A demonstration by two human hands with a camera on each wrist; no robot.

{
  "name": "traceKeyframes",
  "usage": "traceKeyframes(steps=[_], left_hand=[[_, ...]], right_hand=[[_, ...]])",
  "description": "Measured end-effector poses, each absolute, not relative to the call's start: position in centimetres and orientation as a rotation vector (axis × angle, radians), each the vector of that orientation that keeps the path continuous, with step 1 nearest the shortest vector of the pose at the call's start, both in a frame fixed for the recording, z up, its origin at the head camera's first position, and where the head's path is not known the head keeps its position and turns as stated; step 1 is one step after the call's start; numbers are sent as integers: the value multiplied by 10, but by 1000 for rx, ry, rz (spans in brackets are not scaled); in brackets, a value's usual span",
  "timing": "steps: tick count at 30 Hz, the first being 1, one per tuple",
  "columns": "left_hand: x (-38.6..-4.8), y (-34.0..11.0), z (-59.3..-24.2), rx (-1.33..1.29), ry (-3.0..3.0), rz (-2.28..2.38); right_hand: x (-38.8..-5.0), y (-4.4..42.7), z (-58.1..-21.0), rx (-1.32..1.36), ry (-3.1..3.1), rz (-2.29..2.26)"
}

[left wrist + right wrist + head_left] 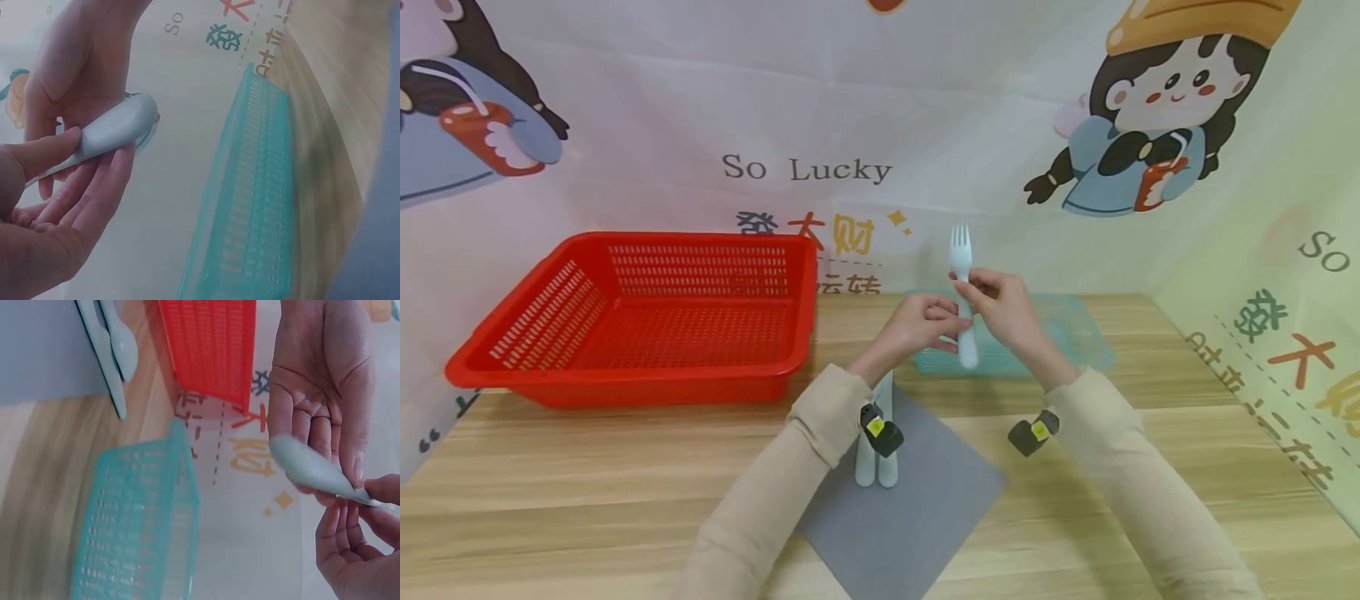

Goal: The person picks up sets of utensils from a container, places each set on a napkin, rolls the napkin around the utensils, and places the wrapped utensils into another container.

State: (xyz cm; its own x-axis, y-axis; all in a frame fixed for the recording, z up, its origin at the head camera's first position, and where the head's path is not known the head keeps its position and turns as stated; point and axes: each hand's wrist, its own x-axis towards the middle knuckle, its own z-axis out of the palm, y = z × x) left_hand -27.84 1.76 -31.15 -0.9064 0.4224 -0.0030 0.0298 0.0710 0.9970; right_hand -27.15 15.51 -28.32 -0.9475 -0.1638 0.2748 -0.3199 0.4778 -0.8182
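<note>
A pale plastic fork (961,254) stands upright in the air, tines up. The left hand (925,323) pinches its handle near the lower part, while the right hand (1003,310) holds it at the neck just above. In the left wrist view the rounded handle end (122,128) sticks out past the left hand's thumb (53,153). In the right wrist view the left hand (325,381) has its fingers behind the handle (309,467) and the right hand (362,556) pinches its thin part. Two pale utensils (865,467) lie side by side on a grey mat (925,508), partly hidden by the left sleeve.
A large red basket (647,387) stands at the left of the wooden table (625,500). Behind the hands is a teal translucent basket (1082,333). Printed cloth (925,125) hangs at the back and right side.
</note>
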Motion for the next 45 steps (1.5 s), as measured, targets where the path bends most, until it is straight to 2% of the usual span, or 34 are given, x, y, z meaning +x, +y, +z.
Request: traceKeyframes(steps=[16,28,45], left_hand=[[-254,-11,-327,506,2143,1804],[-241,-35,-336,398,2202,1756],[-227,-52,-354,349,2102,1712]], right_hand=[[-248,145,-316,454,-2583,1705],[-222,140,-344,572,-2601,1883],[-208,125,-360,683,-2710,1897]])
